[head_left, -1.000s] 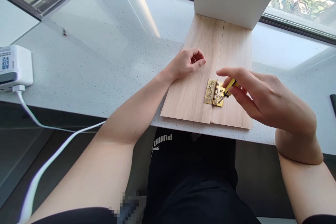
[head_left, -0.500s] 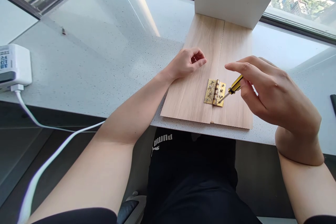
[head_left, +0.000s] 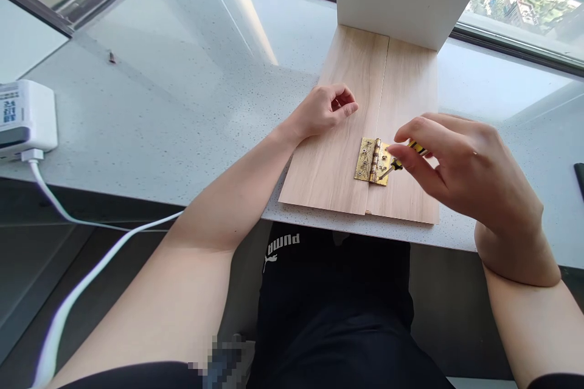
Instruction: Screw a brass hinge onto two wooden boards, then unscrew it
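In the right hand (head_left: 460,170), drawn in to a pinch between thumb and fingers: a slim screwdriver (head_left: 396,165), yellow and black at the handle, slanted down and leftward. Metal shank bare below the grip, with the tip at the lower part of the hinge's right leaf; too small to tell whether seated in a screw head. Probably light and rigid, best held by the handle, with thumb and fingertips around it for turning; likely to skid if tilted too far.

In the left hand (head_left: 326,108), nothing visible: fingers loosely curled, thumb tip near the forefinger with a gap between, resting on the left board (head_left: 314,176), well up from the hinge.

Beneath the tool, a brass-coloured butt hinge (head_left: 366,161), lying flat and open, knuckle along the seam, one leaf on each board. Apparently stiff, hard to damage, smooth enough to slide if unfastened; best steadied by the outer edge of a leaf.

Under it, the left board and the right board (head_left: 410,85), pale wood-grain, side by side near the front edge of a speckled white sill (head_left: 182,85). Probably stiff and smooth; best pressed flat from above. At their far end, a white box-like panel (head_left: 406,0).
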Motion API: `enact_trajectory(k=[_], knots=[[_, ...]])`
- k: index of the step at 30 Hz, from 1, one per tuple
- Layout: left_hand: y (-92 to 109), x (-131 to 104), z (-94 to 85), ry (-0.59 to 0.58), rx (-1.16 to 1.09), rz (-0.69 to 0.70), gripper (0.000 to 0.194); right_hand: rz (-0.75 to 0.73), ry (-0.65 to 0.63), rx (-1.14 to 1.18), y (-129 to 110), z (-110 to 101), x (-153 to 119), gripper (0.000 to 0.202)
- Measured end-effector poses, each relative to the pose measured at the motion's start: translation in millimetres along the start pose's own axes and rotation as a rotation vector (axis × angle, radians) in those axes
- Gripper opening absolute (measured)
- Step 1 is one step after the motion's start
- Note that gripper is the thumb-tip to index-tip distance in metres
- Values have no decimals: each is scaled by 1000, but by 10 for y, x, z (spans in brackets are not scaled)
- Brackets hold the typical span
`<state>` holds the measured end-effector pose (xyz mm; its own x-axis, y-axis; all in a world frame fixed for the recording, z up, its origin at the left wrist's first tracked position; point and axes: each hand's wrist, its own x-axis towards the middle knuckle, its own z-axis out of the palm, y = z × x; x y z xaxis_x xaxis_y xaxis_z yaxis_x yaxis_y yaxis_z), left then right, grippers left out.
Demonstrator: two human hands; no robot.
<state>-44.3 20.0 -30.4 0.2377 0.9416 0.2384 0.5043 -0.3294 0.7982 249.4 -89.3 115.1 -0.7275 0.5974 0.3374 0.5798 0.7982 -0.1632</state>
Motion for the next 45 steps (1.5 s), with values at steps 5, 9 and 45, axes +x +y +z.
enact_trajectory(k=[5, 9, 45], knots=[[-14, 4, 7, 0, -3, 2, 20, -64, -69, 119, -19, -71, -7, 37], [-8, 2, 12, 4, -13, -1, 19, -57, -36, 46, 11, -25, -1, 33], [-17, -4, -2, -10, -3, -1, 15, 21, -102, 55, -19, -43, -68, 14]])
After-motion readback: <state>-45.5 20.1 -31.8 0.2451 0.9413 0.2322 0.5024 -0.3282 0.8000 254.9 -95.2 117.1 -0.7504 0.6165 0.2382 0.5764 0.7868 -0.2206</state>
